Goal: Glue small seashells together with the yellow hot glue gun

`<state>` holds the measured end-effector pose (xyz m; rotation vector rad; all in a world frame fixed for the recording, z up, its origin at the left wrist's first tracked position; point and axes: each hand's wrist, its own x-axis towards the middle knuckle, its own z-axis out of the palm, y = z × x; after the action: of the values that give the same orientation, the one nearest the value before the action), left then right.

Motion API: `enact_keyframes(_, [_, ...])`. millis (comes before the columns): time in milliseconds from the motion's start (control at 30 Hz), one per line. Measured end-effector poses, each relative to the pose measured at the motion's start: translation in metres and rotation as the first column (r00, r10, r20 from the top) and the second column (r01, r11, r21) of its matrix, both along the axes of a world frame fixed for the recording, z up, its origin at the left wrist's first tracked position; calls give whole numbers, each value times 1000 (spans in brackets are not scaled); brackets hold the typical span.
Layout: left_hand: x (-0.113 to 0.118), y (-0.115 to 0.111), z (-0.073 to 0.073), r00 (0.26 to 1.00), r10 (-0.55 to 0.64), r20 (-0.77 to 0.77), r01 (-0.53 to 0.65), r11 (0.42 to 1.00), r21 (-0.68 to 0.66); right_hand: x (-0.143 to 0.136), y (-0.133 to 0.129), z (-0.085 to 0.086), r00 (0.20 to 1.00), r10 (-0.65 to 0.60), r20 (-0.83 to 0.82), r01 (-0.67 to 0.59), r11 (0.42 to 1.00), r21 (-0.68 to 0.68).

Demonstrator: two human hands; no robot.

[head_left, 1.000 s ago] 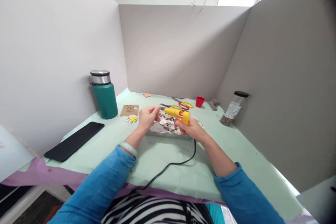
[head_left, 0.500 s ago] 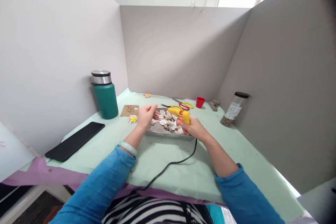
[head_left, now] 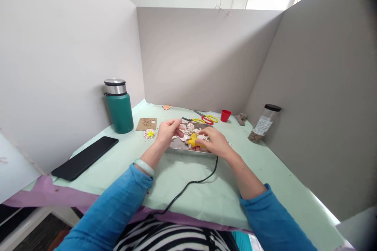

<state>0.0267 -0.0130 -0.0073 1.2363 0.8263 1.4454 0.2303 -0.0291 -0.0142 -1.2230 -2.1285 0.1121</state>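
A metal tray of seashells lies before me on the green-covered table. My left hand hovers over its left side with thumb and fingertips pinched together; whatever is between them is too small to make out. On the shells rests a yellow glue gun, its nozzle tilted down towards me. My right hand is just over the gun's right end, fingers apart and partly hiding it. From beneath that hand a black cord runs over the table's front edge.
Left are a green bottle, a black phone-like slab, a brown card and a dotted disc with a yellow star. Scissors and a red cup sit behind; a jar leans right. Grey panels surround the table.
The glue gun has come down from above the tray onto the shells, turned nozzle-down, and my right hand's fingers have loosened from it. My left hand has shifted slightly right, still pinched.
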Motion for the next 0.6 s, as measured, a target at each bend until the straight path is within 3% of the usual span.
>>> enact_keyframes(133, [5,-3,-1,999,-51,5,51,999,-13,-15,-9,4,965,163,-207,-132,979,155])
enact_keyframes(467, [9,-7,-2,987,-156,30,156,988,1,-30,-21,3,914,163,-371,-134,986,103])
enact_keyframes(600, [9,-7,-3,977,-199,74,200,980,-1,-32,-22,2,878,143,-457,-160,987,2])
